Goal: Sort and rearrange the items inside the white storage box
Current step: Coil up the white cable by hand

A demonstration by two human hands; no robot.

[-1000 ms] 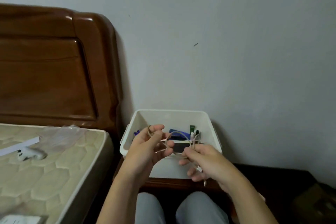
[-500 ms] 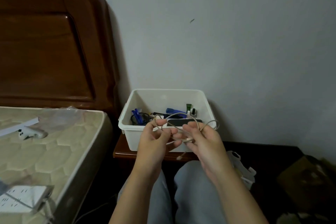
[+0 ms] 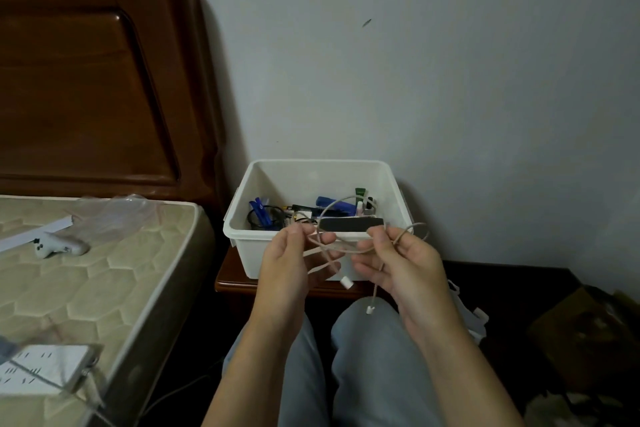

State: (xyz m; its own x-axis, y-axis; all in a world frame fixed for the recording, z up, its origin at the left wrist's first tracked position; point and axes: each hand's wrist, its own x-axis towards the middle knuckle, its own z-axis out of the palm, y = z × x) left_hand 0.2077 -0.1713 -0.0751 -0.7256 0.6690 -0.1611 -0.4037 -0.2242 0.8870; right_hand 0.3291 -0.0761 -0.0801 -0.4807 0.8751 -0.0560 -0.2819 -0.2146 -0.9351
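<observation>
A white storage box (image 3: 301, 180) stands on a small wooden bedside table (image 3: 235, 279) against the wall. Inside lie blue pens (image 3: 258, 210), a black coiled cable, a blue item (image 3: 334, 203), a green-capped tube (image 3: 360, 192) and a dark flat bar (image 3: 349, 224). Just in front of the box, my left hand (image 3: 289, 262) and my right hand (image 3: 401, 263) both pinch a thin beige cable (image 3: 332, 248) looped between them. Its two white plugs (image 3: 346, 282) hang down below my hands.
A bare quilted mattress (image 3: 86, 274) lies at the left with a white game controller (image 3: 57, 246), clear plastic wrap and a packaged item (image 3: 38, 371) on it. A dark wooden headboard (image 3: 86, 80) rises behind. Bags and a cardboard box (image 3: 581, 326) sit on the floor at the right.
The view has tilted down, so the box sits lower from the wall's top. My hands have drawn slightly apart, and both plug ends of the cable now dangle free.
</observation>
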